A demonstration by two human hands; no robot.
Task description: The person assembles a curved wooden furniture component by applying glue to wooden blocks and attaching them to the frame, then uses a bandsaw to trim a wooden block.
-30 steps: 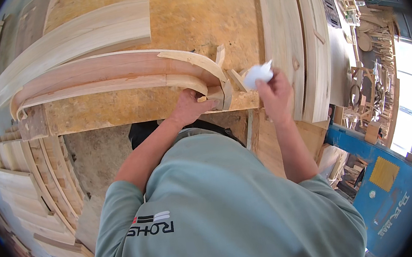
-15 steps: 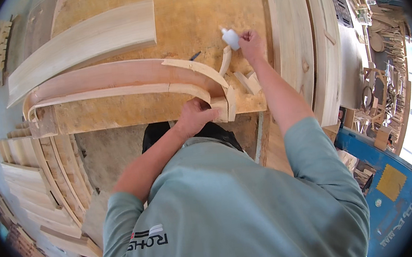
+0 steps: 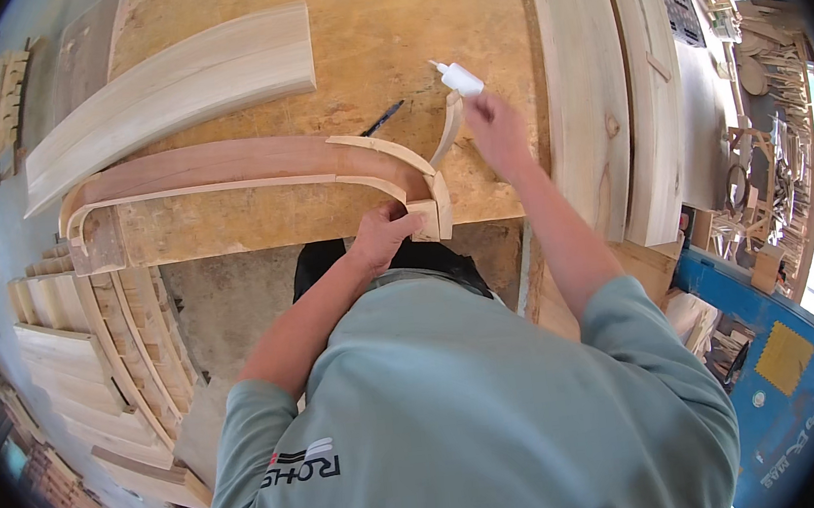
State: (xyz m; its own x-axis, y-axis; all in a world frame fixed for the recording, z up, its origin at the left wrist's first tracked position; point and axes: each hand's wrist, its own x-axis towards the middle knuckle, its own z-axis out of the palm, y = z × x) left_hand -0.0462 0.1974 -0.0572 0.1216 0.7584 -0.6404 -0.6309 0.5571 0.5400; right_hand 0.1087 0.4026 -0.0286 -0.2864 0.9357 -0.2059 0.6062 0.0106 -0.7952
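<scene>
Now the left hand (image 3: 385,239) is grasping the pale end block (image 3: 429,220) at the tabletop's near edge, its thumb lying over the block's face. Taking that hand as the clock's centre, the curved frame (image 3: 219,166) is stretching away toward 10 o'clock along the tabletop (image 3: 254,215), its rounded corner meeting the block. Toward 1 o'clock a slim curved strip (image 3: 450,128) is leaning close to that corner, and at 2 o'clock the right hand (image 3: 496,128) is hovering beside the strip's far end with bent fingers; whether it is gripping the strip, the bottle or nothing, I cannot tell. A dark pen (image 3: 383,119) is lying at 12 o'clock. Farther out at 1 o'clock, the white bottle (image 3: 461,80) is pointing its nozzle away to the left. A second ago the right hand was holding it nearer; now it is sitting beyond the frame's corner, so only the left hand seems to be tending that joint. A broad curved board (image 3: 181,84) is resting toward 10 or 11 o'clock, while long planks (image 3: 583,87) are running along 2 o'clock.
</scene>
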